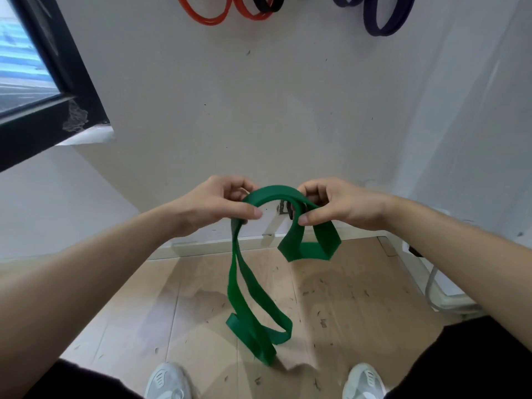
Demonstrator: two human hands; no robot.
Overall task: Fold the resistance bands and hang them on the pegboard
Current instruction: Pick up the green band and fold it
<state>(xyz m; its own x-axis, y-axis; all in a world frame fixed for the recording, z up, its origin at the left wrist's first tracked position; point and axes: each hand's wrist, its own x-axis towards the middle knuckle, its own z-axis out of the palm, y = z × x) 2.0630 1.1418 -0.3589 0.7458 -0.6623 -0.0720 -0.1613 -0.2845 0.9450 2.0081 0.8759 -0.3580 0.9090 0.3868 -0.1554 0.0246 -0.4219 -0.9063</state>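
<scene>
A flat green resistance band [253, 298] arches between my two hands in front of a white wall. My left hand [221, 203] pinches its left side between thumb and curled fingers. My right hand [331, 205] pinches its right side the same way. From the left grip long doubled loops hang down towards the floor. A short folded loop dangles below the right grip. At the top of the wall hang a red band [207, 15], a black band [270, 5] and a purple band [380, 21]; what they hang from is out of frame.
A black-framed window [43, 90] juts in at the left. The wooden floor [359, 298] below is speckled with dark marks. My two grey shoes [168, 381] stand at the bottom edge. A white unit with a cable [431, 283] stands at the right wall.
</scene>
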